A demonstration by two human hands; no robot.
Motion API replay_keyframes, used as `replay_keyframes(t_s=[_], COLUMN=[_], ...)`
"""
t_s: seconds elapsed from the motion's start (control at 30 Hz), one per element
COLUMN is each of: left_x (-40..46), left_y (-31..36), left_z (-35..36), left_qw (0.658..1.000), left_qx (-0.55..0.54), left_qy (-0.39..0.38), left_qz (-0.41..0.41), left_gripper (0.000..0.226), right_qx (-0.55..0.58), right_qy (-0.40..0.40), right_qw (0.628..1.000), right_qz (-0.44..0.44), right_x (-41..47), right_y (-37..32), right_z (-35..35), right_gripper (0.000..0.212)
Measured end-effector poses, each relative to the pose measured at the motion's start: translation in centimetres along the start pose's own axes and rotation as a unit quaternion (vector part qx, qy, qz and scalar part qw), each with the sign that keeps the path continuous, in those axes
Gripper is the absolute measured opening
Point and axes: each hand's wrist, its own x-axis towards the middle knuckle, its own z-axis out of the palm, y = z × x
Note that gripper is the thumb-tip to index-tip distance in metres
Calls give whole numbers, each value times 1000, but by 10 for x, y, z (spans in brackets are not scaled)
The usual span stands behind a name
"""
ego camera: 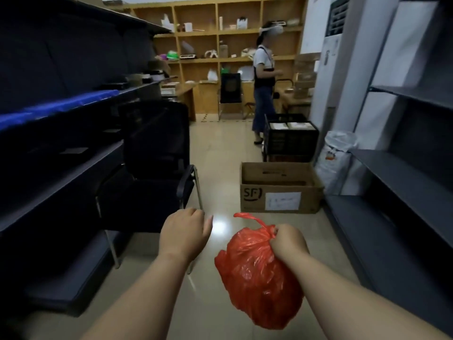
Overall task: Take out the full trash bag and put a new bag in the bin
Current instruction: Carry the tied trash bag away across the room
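Note:
A full red trash bag [257, 273], tied at the top with one loose handle sticking up, hangs above the tiled floor. My right hand [288, 241] is closed around its knotted neck and carries it. My left hand [185, 233] is held out to the left of the bag, palm down, fingers loosely curled, holding nothing. No bin and no new bag are in view.
A black chair [152, 168] stands close on the left before dark shelving [61, 143]. An open cardboard box [279, 190], a black crate [290, 141] and a white sack [335, 158] line the right side by grey shelves [404, 180]. A person [263, 82] stands ahead.

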Motion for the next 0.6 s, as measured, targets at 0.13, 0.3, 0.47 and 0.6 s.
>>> replay_keyframes(t_s=[0.13, 0.3, 0.47, 0.6], left_x=[62, 139, 250, 342], left_y=[18, 41, 67, 96], left_z=[37, 86, 142, 175], left_qw=[999, 998, 997, 997], left_qx=[-19, -25, -42, -48], left_qy=[-15, -28, -37, -46], left_qz=[34, 58, 44, 26], left_gripper=[47, 41, 42, 43], right_qx=[24, 11, -2, -30], right_qy=[35, 60, 50, 27], right_qw=[998, 996, 996, 997], right_qz=[45, 71, 74, 59], right_x=[59, 149, 264, 360], right_y=[6, 20, 26, 29], right_z=[-4, -7, -30, -61], right_gripper=[23, 24, 19, 36])
